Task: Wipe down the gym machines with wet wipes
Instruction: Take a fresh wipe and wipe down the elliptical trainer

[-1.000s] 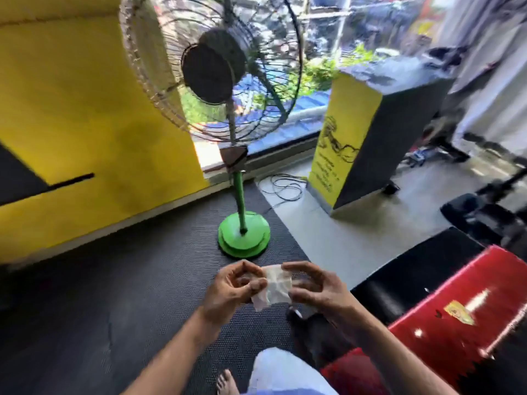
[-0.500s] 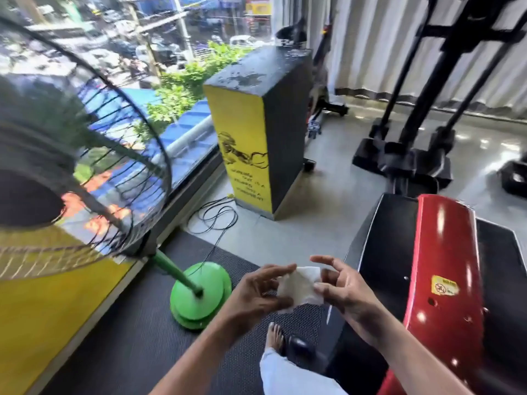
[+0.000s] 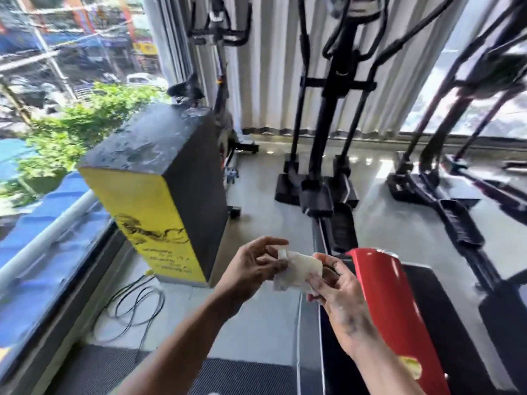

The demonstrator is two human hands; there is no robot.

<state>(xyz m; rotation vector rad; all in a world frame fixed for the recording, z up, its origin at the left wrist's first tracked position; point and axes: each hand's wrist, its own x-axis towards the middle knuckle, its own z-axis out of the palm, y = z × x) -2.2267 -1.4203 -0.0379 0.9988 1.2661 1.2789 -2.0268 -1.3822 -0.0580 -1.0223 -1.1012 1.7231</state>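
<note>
Head view: both hands are raised in front of the person, holding a white wipe [image 3: 296, 270] between them above the floor [image 3: 265, 223]. The left hand [image 3: 253, 266] pinches the wipe's left edge with thumb and curled fingers; the right hand [image 3: 336, 289], smudged with dark grime, grips its right side with bent fingers.

Just right of the hands runs a glossy red cover [image 3: 393, 303] on a black machine [image 3: 445, 323], with a yellow sticker [image 3: 410, 366] too blurred to read. Beyond the hands stands a black box [image 3: 194, 178] with a yellow face [image 3: 154, 218] bearing a dark drawing and lines of writing that cannot be made out. A black cable [image 3: 134, 306] lies coiled on the floor at its foot, beside the window [image 3: 57, 138]. Farther back, an elliptical [image 3: 325, 138] stands before grey blinds [image 3: 271, 67], another [image 3: 456, 155] to its right, and an exercise bike [image 3: 219, 52] behind the box. A dark mat [image 3: 199, 374] covers the floor nearest the person.
</note>
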